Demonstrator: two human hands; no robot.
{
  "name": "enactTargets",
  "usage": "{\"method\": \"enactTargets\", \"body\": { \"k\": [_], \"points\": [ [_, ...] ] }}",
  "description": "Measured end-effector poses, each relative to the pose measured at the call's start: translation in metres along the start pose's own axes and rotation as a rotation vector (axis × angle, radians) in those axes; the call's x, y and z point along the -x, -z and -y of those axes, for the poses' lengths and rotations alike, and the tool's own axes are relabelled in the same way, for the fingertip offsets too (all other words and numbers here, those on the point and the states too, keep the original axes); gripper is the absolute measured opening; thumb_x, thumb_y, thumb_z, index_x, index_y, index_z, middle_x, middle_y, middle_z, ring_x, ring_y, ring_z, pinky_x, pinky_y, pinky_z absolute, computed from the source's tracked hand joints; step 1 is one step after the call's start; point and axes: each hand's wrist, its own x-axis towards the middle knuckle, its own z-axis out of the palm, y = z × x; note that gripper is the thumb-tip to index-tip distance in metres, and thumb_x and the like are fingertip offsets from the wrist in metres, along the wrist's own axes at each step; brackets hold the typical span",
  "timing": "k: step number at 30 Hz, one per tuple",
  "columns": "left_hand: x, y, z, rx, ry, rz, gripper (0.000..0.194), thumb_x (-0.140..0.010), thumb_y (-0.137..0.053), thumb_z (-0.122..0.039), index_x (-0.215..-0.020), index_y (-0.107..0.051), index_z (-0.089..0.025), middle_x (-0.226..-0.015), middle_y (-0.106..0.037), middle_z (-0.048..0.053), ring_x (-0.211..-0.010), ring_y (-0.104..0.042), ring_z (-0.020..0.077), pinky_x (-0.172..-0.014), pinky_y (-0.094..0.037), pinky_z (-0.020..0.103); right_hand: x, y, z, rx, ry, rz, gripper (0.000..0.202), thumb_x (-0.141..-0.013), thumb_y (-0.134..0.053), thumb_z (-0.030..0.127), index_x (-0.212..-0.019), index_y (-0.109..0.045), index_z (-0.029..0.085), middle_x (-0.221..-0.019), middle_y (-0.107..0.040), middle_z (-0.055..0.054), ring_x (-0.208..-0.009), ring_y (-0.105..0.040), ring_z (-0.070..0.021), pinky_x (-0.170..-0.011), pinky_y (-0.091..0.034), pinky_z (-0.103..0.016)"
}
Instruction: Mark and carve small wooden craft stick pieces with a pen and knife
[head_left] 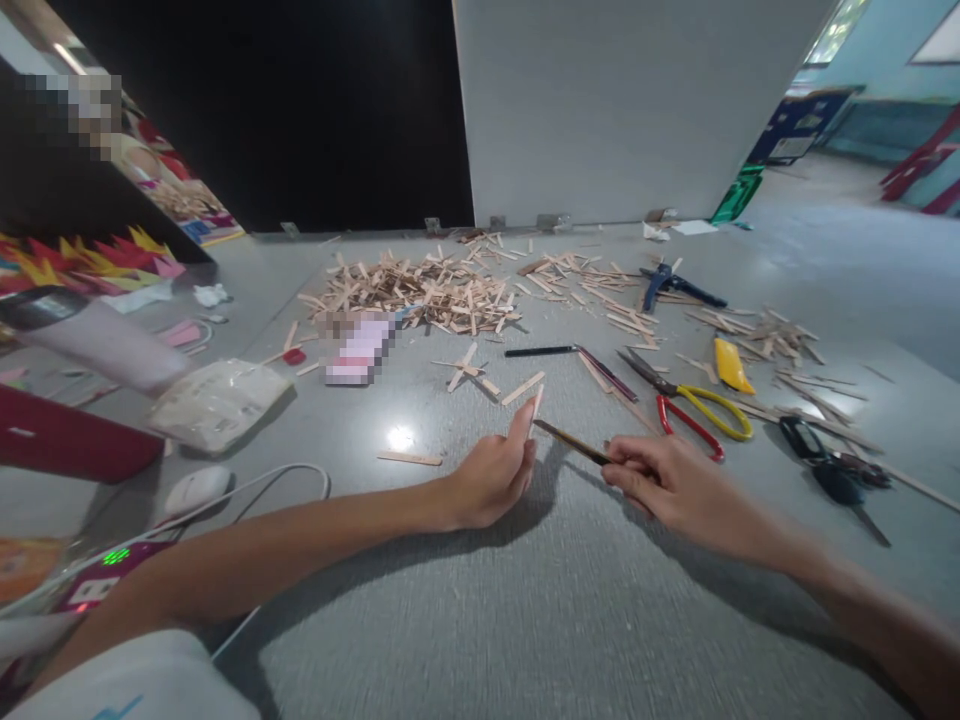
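Note:
My left hand (499, 475) pinches a thin wooden stick (537, 402) that stands nearly upright against the fingers. In my right hand (656, 478) is a slim tapered tool (574, 441), yellowish with a dark end; whether it is a knife or a file I cannot tell. Its tip points left, close to the stick. Just beyond my left hand lie a small star of crossed wooden sticks (469, 369) and a loose stick piece (523, 387). A longer stick (409, 458) rests to the left. Scissors (679, 395) with red and yellow handles lie beyond my right hand.
A heap of short wooden pieces (420, 285) spreads behind. On the right are blue-handled pliers (664, 285), a yellow object (731, 365) and keys (836, 465). To the left are a plastic packet (221, 400), a mouse (197, 490), a white cable (289, 468) and a bottle (97, 340).

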Motion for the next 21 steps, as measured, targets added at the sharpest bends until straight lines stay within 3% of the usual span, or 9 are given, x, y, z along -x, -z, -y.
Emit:
{"method": "enactTargets", "body": {
  "k": [4,6,9,13,15,18,21],
  "points": [
    [0.0,-0.001,-0.002,-0.075,-0.033,0.036,0.064,-0.114,-0.024,-0.035,-0.168,-0.015,-0.002,-0.056,-0.055,-0.008,-0.043,-0.051,0.0149,-0.053,-0.04,0.025,0.002,0.016,0.005,0.049,0.02,0.023,0.042,-0.104,-0.047,0.056,-0.076,-0.049,0.025,-0.074,-0.055,-0.001,-0.073,-0.052,-0.0196,-0.066,-0.036,-0.032],
    [0.001,-0.002,-0.001,-0.115,-0.039,0.037,0.062,-0.114,-0.023,-0.035,-0.166,-0.019,-0.001,-0.055,-0.055,-0.008,-0.043,-0.052,0.0154,-0.053,-0.041,0.025,0.003,0.015,0.009,-0.029,-0.026,0.15,0.039,-0.105,-0.045,0.054,-0.08,-0.049,0.025,-0.074,-0.054,-0.001,-0.071,-0.053,-0.0189,-0.066,-0.039,-0.032],
    [0.001,-0.004,0.0,-0.145,-0.036,0.026,0.062,-0.114,-0.02,-0.035,-0.165,-0.019,0.002,-0.055,-0.057,-0.006,-0.044,-0.054,0.0172,-0.052,-0.042,0.026,0.006,-0.002,0.017,-0.199,-0.099,0.323,0.035,-0.109,-0.04,0.053,-0.087,-0.047,0.026,-0.071,-0.049,0.003,-0.062,-0.046,-0.0155,-0.06,-0.041,-0.029],
    [0.002,-0.006,0.006,-0.265,-0.072,-0.021,0.061,-0.116,-0.018,-0.036,-0.165,-0.017,0.001,-0.06,-0.061,-0.004,-0.044,-0.053,0.0172,-0.054,-0.046,0.028,0.008,-0.021,0.021,-0.295,-0.107,0.222,0.033,-0.11,-0.045,0.052,-0.092,-0.048,0.025,-0.075,-0.049,0.004,-0.063,-0.043,-0.0132,-0.058,-0.041,-0.026],
    [0.001,-0.008,0.01,-0.381,-0.137,-0.022,0.059,-0.115,-0.019,-0.033,-0.165,-0.017,-0.001,-0.062,-0.063,-0.003,-0.042,-0.051,0.0168,-0.054,-0.045,0.029,0.006,-0.01,0.018,-0.426,-0.16,0.327,0.04,-0.107,-0.05,0.062,-0.09,-0.046,0.026,-0.07,-0.042,0.007,-0.057,-0.035,-0.0105,-0.052,-0.035,-0.023],
    [0.001,-0.012,0.014,-0.521,-0.261,0.022,0.06,-0.112,-0.022,-0.024,-0.166,-0.008,-0.001,-0.062,-0.064,-0.002,-0.039,-0.048,0.0172,-0.05,-0.04,0.027,0.001,0.018,0.011,-0.613,-0.281,0.591,0.057,-0.094,-0.064,0.078,-0.085,-0.04,0.027,-0.062,-0.03,0.013,-0.049,-0.018,-0.0068,-0.044,-0.018,-0.02],
    [0.0,-0.012,0.015,-0.534,-0.294,0.024,0.061,-0.112,-0.022,-0.021,-0.165,-0.003,0.0,-0.061,-0.064,-0.002,-0.038,-0.044,0.0167,-0.047,-0.036,0.027,-0.002,0.017,0.01,-0.674,-0.299,0.647,0.062,-0.089,-0.068,0.081,-0.083,-0.038,0.027,-0.06,-0.027,0.014,-0.048,-0.013,-0.0065,-0.043,-0.013,-0.021]
  ]
}}
